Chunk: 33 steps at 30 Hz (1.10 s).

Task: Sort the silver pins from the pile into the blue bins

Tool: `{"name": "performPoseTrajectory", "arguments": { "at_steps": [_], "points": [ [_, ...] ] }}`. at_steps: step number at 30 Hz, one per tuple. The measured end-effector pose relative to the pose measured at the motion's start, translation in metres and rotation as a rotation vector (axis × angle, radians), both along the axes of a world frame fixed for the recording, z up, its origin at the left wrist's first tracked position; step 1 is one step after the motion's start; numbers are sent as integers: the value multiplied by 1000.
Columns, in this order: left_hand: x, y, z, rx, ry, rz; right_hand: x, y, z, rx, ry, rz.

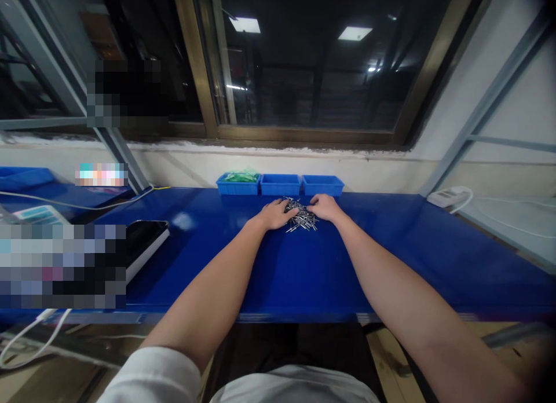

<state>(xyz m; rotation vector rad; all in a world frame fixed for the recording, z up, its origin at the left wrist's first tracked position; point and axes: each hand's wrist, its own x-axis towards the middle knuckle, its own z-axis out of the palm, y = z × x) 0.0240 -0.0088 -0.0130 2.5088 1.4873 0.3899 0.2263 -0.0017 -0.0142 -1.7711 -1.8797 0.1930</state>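
A loose heap of thin, silvery metal pins (pixel 304 220) lies on the blue table, in front of three small bins. My left hand (pixel 277 214) rests at the heap's left side, fingers apart, with the thumb reaching over the pins. On the heap's right edge, my right hand (pixel 325 208) has its fingers curled in and touching the pins. Whether a pin is between those fingertips is too small to make out. Part of the heap is hidden under my left fingers.
Behind the heap stand a blue bin (pixel 238 186) with green plastic bags, a middle bin (pixel 280 185) and a right bin (pixel 322 186). A dark-topped device (pixel 147 241) lies left on the table (pixel 295 281). A power strip (pixel 447 195) sits at the right rear, near metal posts.
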Motion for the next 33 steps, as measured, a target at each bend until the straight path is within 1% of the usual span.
{"name": "performPoseTrajectory", "arguments": {
  "at_steps": [3,5,7,10,13,15,17,19,21,26,30,33],
  "points": [
    [0,-1,1,4,5,4,1,0,2,-74,-7,-34],
    [1,-1,0,14,8,7,0,-1,2,-113,-1,-11],
    [1,0,-1,39,2,6,-1,-2,2,-109,-3,31],
    [1,3,-1,147,-47,-2,-6,-5,4,7,-5,108],
    [1,3,2,305,-126,-35,-13,-9,8,134,67,224],
    [2,1,5,385,-172,-92,-18,-11,11,159,144,304],
    [2,-1,8,426,-201,-158,-23,-13,12,161,214,346],
    [2,-2,11,426,-209,-199,-26,-13,12,162,263,350],
    [2,-3,12,401,-198,-205,-29,-12,11,157,315,349],
    [2,-5,15,374,-165,-139,-30,-10,9,127,445,367],
    [3,-8,17,391,-170,-89,-30,-10,10,129,428,344],
    [4,-9,18,393,-160,-87,-28,-11,11,144,365,325]
  ]
}}
